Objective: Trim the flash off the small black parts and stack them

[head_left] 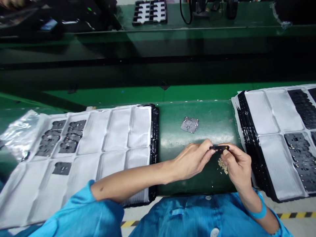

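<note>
A small black plate-like part (218, 148) is held edge-on between my two hands above the green bench. My left hand (194, 158) pinches its left end. At the other end, my right hand (238, 163) grips it with thumb and fingers, and a tiny yellowish spot shows near that thumb. Just below the part lies a small heap of tan pieces (223, 166), partly hidden by my right hand. Farther back on the bench, a flat grey plate part (190, 124) with small holes lies by itself.
On the left, a white-lined compartment tray (95, 131) holds several dark plates (71, 136). Another such tray (265, 115) on the right also carries dark plates (301, 161). Clear plastic (22, 131) lies at far left. A black-and-white tray (150, 12) stands on the back shelf.
</note>
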The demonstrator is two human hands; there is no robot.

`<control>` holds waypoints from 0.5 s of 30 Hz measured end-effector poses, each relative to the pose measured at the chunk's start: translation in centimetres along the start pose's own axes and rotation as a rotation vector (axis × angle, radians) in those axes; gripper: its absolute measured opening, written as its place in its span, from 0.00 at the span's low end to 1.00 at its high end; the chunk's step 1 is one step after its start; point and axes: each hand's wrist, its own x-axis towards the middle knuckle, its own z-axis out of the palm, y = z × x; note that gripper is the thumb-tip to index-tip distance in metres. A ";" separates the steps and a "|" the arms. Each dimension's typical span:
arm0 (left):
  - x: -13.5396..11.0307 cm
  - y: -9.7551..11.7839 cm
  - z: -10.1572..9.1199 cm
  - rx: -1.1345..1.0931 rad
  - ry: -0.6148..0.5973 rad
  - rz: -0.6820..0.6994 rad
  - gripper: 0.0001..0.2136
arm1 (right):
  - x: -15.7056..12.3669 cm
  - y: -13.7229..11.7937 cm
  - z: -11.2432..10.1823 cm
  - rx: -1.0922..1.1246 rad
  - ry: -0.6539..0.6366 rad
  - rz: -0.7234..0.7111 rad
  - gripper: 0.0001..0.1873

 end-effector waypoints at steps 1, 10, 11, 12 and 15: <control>0.1 0.0 0.0 -0.012 -0.002 -0.001 0.07 | 0.0 0.1 -0.1 0.007 -0.011 -0.006 0.10; 0.3 0.1 -0.6 -0.135 -0.040 0.002 0.06 | -0.2 -0.3 -1.1 -0.002 -0.090 0.003 0.09; 0.3 0.0 -0.7 -0.172 -0.035 0.000 0.07 | -0.3 -0.3 -1.1 -0.021 -0.076 -0.009 0.09; 0.3 0.0 -0.7 -0.211 -0.023 -0.003 0.08 | -0.3 -0.4 -1.0 -0.041 -0.068 -0.026 0.09; 0.3 -0.3 -0.5 -0.293 0.023 -0.023 0.11 | -0.5 -0.4 -0.8 -0.095 -0.064 -0.091 0.09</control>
